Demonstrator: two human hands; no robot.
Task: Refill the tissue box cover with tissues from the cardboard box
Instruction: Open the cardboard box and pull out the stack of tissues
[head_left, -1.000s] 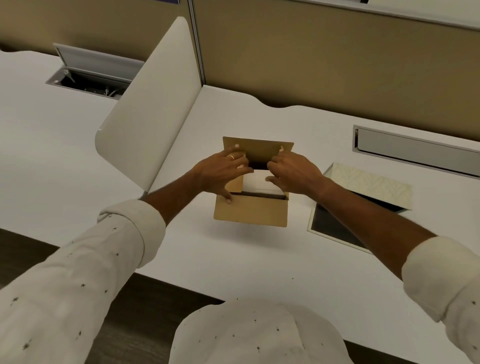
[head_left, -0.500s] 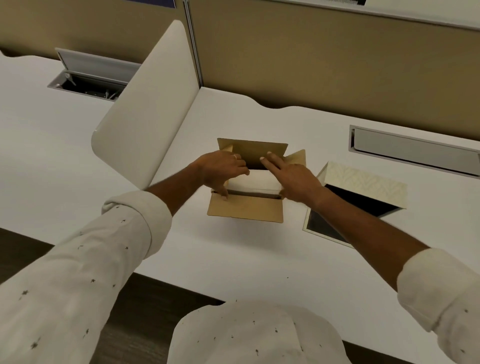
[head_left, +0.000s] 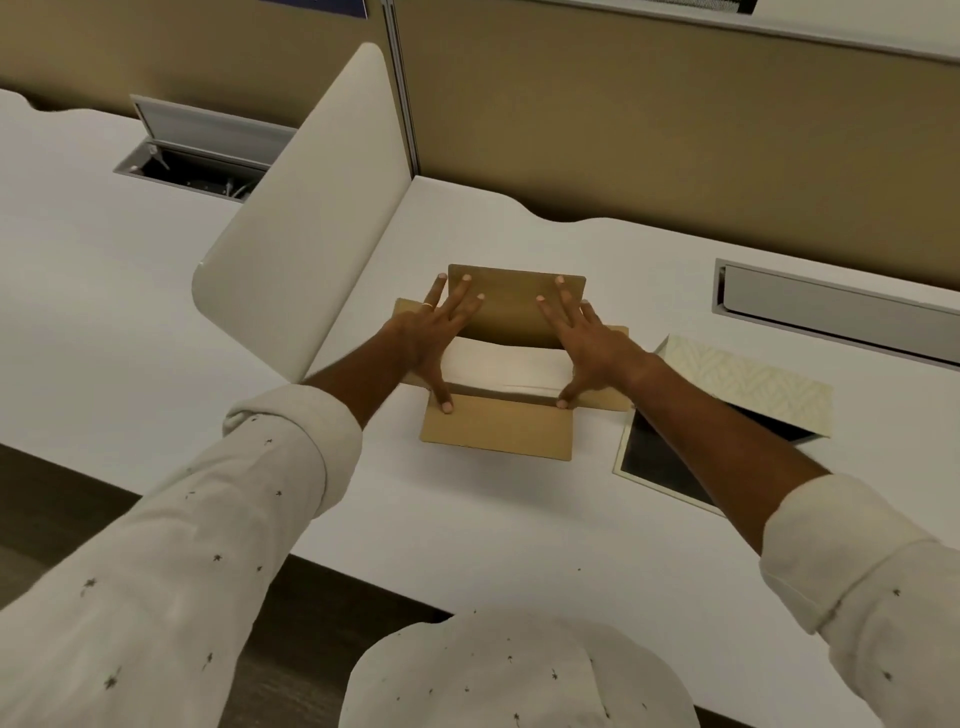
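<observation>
A brown cardboard box (head_left: 498, 428) sits in the middle of the white desk with its flaps spread wide. A white pack of tissues (head_left: 501, 366) shows inside it. My left hand (head_left: 434, 338) lies flat on the box's left side, fingers spread on the far flap, thumb on the near flap. My right hand (head_left: 584, 343) mirrors it on the right side. Neither hand grips anything. The tissue box cover (head_left: 743, 387), cream with a pale pattern, lies to the right, tipped so that its dark open underside (head_left: 660, 462) faces me.
A white curved divider panel (head_left: 306, 228) stands left of the box. Tan partition walls run along the back. A closed cable hatch (head_left: 841, 306) is at the right rear and an open one (head_left: 202, 156) on the neighbouring desk at the left.
Both hands went from curled at the box's opening to flat and spread. The far flap and side flaps are pressed further outward, and more of the tissue pack shows.
</observation>
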